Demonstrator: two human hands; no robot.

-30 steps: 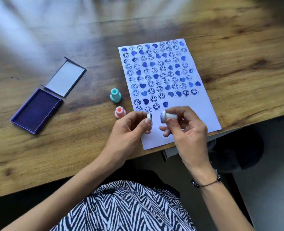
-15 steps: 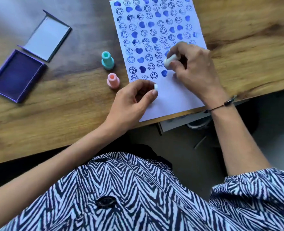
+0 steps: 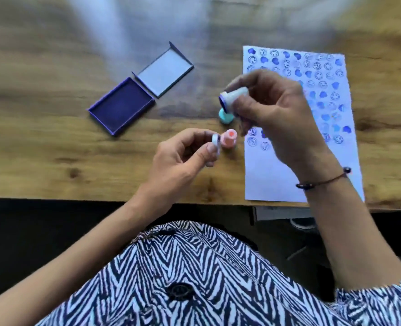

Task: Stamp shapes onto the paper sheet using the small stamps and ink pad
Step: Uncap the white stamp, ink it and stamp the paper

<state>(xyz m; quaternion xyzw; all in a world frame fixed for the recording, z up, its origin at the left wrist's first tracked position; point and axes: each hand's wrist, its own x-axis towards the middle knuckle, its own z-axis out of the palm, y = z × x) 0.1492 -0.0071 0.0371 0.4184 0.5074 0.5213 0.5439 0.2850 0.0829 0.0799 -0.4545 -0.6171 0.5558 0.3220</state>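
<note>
A white paper sheet [image 3: 272, 177] covered with blue hearts and smiley faces lies at the right, reaching the table's front edge. My right hand [image 3: 274, 109] is raised over the sheet's left edge and grips a small white stamp [image 3: 233, 97] sideways, its blue-inked face pointing left. My left hand [image 3: 183, 154] hovers over the table and pinches a small white stamp cap [image 3: 216, 144]. A pink stamp [image 3: 299, 138] stands upright just right of that cap. A teal stamp [image 3: 225, 117] stands partly hidden under the white stamp. The open ink pad [image 3: 122, 105] with its dark blue surface lies to the left.
The ink pad's lid [image 3: 164, 72] lies open, joined to the pad's far corner. The wooden table [image 3: 53, 149] ends at its front edge just below my wrists. A thin bracelet [image 3: 321, 182] circles my right wrist. The frame is motion-blurred.
My right hand has lifted the white stamp off the sheet and turned it sideways, carrying it left. The left hand still holds the cap. The camera view has shifted.
</note>
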